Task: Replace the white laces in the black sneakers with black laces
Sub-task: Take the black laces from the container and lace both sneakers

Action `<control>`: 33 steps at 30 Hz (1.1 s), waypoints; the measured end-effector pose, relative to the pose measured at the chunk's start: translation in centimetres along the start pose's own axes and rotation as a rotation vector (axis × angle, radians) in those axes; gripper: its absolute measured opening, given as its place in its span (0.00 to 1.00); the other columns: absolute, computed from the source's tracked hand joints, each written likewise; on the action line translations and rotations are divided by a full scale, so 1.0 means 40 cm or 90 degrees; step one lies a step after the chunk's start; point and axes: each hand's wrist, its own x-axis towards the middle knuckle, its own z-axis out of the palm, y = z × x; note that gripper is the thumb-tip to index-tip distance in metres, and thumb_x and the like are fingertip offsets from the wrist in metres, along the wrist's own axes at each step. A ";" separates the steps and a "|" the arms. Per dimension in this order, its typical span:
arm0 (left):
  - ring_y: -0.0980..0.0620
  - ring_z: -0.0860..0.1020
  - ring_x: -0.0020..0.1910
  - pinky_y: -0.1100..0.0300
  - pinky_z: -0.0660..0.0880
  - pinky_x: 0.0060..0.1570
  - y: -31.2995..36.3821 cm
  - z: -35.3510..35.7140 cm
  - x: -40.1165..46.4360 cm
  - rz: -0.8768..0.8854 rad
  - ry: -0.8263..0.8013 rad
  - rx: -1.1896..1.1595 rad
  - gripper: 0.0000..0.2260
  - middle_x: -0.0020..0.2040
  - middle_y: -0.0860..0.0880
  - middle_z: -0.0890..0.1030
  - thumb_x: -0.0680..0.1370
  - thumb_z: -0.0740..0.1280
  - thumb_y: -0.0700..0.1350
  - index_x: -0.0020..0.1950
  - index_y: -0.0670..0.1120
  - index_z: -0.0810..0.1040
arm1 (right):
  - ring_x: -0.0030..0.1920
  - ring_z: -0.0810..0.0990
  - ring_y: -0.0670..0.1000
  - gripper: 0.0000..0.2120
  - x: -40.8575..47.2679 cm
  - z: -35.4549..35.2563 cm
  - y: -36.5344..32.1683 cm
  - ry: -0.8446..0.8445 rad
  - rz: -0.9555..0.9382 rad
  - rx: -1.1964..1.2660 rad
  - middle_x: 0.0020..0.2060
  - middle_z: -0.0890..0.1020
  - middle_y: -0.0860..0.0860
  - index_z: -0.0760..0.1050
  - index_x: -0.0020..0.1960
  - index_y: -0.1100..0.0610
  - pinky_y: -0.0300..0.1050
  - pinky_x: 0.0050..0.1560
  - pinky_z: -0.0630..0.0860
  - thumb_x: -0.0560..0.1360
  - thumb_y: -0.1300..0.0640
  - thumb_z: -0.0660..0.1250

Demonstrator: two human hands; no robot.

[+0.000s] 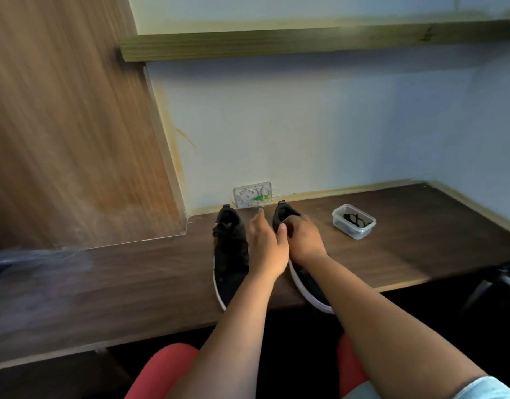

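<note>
Two black sneakers with white soles lie on the dark wooden desk (133,272), heels toward the wall. The left sneaker (230,249) lies free, and its laces are too dark and blurred to make out. My left hand (265,249) reaches between the shoes with straight fingers, its thumb touching the right sneaker (305,283) near the opening. My right hand (305,240) grips the upper part of the right sneaker with curled fingers and hides its lacing. A clear plastic tub (341,216) holding black laces (355,219) stands to the right of the shoes.
A small clear wall box (252,194) with white and green parts sits behind the shoes. A wooden panel (61,125) rises on the left and a shelf (305,38) runs above. A dark chair part (495,283) shows at the desk's right front edge.
</note>
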 end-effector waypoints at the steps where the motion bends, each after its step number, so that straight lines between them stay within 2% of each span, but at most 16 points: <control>1: 0.46 0.57 0.76 0.52 0.57 0.73 0.026 0.017 0.007 -0.001 -0.029 -0.019 0.29 0.77 0.44 0.58 0.82 0.59 0.52 0.79 0.44 0.53 | 0.48 0.74 0.51 0.07 -0.004 -0.032 0.028 0.030 0.021 0.018 0.51 0.75 0.53 0.76 0.53 0.56 0.42 0.50 0.71 0.76 0.59 0.63; 4: 0.47 0.61 0.74 0.53 0.61 0.72 0.092 0.066 0.020 0.057 -0.096 -0.023 0.27 0.75 0.45 0.62 0.82 0.60 0.51 0.78 0.46 0.57 | 0.47 0.75 0.49 0.04 -0.012 -0.110 0.120 0.062 0.071 0.057 0.50 0.79 0.52 0.76 0.50 0.54 0.39 0.48 0.69 0.76 0.59 0.64; 8: 0.46 0.62 0.74 0.51 0.61 0.72 0.124 0.151 0.038 0.104 -0.124 -0.026 0.24 0.74 0.44 0.65 0.82 0.60 0.48 0.77 0.45 0.59 | 0.54 0.78 0.50 0.10 0.025 -0.181 0.237 0.060 0.130 0.039 0.54 0.80 0.52 0.78 0.57 0.56 0.37 0.51 0.69 0.78 0.61 0.62; 12: 0.49 0.68 0.69 0.54 0.65 0.69 0.131 0.241 0.072 0.108 -0.101 -0.070 0.21 0.69 0.46 0.70 0.81 0.61 0.44 0.74 0.44 0.64 | 0.57 0.77 0.55 0.12 0.143 -0.244 0.346 0.053 0.176 -0.078 0.58 0.78 0.55 0.77 0.60 0.56 0.45 0.55 0.74 0.79 0.58 0.60; 16: 0.50 0.70 0.67 0.57 0.66 0.68 0.144 0.289 0.110 0.119 -0.107 -0.092 0.21 0.68 0.47 0.71 0.81 0.61 0.43 0.74 0.44 0.64 | 0.57 0.77 0.54 0.14 0.262 -0.271 0.397 -0.071 0.178 -0.170 0.61 0.77 0.54 0.75 0.63 0.53 0.45 0.54 0.75 0.79 0.58 0.61; 19: 0.51 0.69 0.68 0.59 0.65 0.68 0.147 0.318 0.146 0.130 -0.118 -0.076 0.21 0.69 0.48 0.70 0.81 0.61 0.43 0.75 0.45 0.63 | 0.57 0.78 0.56 0.17 0.324 -0.252 0.409 -0.206 0.174 -0.321 0.61 0.77 0.54 0.74 0.65 0.53 0.47 0.56 0.77 0.77 0.58 0.66; 21: 0.51 0.69 0.68 0.61 0.65 0.65 0.139 0.326 0.162 0.121 -0.115 -0.079 0.21 0.69 0.48 0.70 0.82 0.61 0.44 0.75 0.45 0.63 | 0.55 0.79 0.56 0.17 0.345 -0.236 0.404 -0.228 0.167 -0.382 0.58 0.79 0.54 0.75 0.64 0.55 0.48 0.54 0.78 0.75 0.56 0.69; 23: 0.52 0.70 0.67 0.63 0.64 0.63 0.128 0.330 0.175 0.109 -0.111 -0.077 0.21 0.69 0.49 0.70 0.82 0.61 0.44 0.75 0.45 0.63 | 0.50 0.79 0.56 0.15 0.357 -0.218 0.402 -0.228 0.178 -0.400 0.49 0.79 0.54 0.77 0.60 0.57 0.47 0.48 0.78 0.74 0.57 0.69; 25: 0.53 0.70 0.66 0.63 0.65 0.63 0.119 0.332 0.182 0.100 -0.109 -0.078 0.21 0.68 0.49 0.71 0.82 0.61 0.44 0.74 0.46 0.64 | 0.45 0.77 0.55 0.11 0.359 -0.200 0.405 -0.236 0.196 -0.422 0.41 0.76 0.53 0.77 0.56 0.59 0.46 0.45 0.76 0.74 0.61 0.67; 26: 0.53 0.70 0.66 0.62 0.65 0.64 0.119 0.331 0.182 0.100 -0.110 -0.079 0.21 0.68 0.49 0.71 0.81 0.61 0.44 0.74 0.46 0.64 | 0.44 0.76 0.55 0.10 0.360 -0.192 0.407 -0.237 0.200 -0.429 0.40 0.75 0.53 0.77 0.55 0.61 0.46 0.44 0.75 0.74 0.62 0.65; 30: 0.53 0.70 0.66 0.57 0.67 0.68 0.123 0.326 0.179 0.112 -0.110 -0.100 0.20 0.68 0.49 0.71 0.81 0.62 0.44 0.73 0.46 0.66 | 0.41 0.76 0.56 0.03 0.361 -0.209 0.391 -0.151 0.199 -0.379 0.41 0.77 0.56 0.75 0.47 0.61 0.45 0.40 0.72 0.75 0.65 0.64; 33: 0.53 0.70 0.66 0.56 0.68 0.68 0.127 0.321 0.174 0.112 -0.111 -0.125 0.20 0.68 0.48 0.71 0.81 0.63 0.44 0.72 0.45 0.67 | 0.40 0.76 0.56 0.02 0.357 -0.260 0.338 0.010 0.206 -0.233 0.43 0.80 0.57 0.75 0.45 0.61 0.43 0.39 0.71 0.76 0.63 0.64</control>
